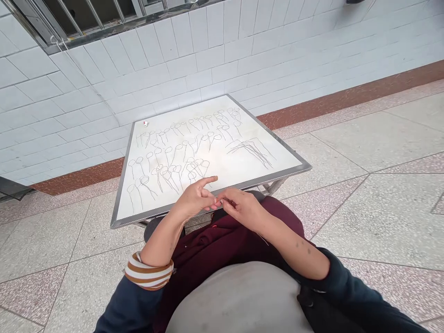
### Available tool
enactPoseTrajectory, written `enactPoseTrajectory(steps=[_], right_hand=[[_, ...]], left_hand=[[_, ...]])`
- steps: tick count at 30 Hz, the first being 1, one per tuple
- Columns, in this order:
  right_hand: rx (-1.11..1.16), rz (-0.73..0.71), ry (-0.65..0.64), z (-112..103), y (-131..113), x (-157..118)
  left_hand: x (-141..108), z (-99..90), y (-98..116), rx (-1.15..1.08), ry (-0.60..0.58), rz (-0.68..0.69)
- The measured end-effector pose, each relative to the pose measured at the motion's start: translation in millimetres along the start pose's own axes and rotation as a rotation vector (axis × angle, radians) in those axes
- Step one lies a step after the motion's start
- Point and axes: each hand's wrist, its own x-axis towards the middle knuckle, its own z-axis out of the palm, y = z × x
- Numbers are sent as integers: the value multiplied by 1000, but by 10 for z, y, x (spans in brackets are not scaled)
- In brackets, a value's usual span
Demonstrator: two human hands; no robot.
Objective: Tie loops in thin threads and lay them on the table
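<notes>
My left hand (196,199) and my right hand (243,208) meet over my lap at the table's near edge. Their fingertips are pinched together around a thin wire (262,239), whose tail shows below my right wrist; the rest is mostly hidden by the fingers. One finger of my left hand sticks out toward the table. Beyond the hands, many looped wires (169,151) lie in rough rows on the white tabletop (222,169). A loose bunch of straight wires (255,151) rests at its right side.
The table's metal rim (120,194) runs close in front of my knees. A small white and red item (146,124) sits at the far left corner. Behind the table stands a tiled wall (173,74) with a barred window (97,14).
</notes>
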Motion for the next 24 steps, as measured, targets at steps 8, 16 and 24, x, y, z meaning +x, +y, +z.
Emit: enactPoseTrajectory(steps=[8,16,24], right_hand=[[-62,15,130,162,13,-11],[103,196,172,201,105,11],[264,196,212,251,133,5]], left_hand=[[11,84,-63,-36,127,20],[49,89,-119,25,238,34],[116,176,-232,13,343,177]])
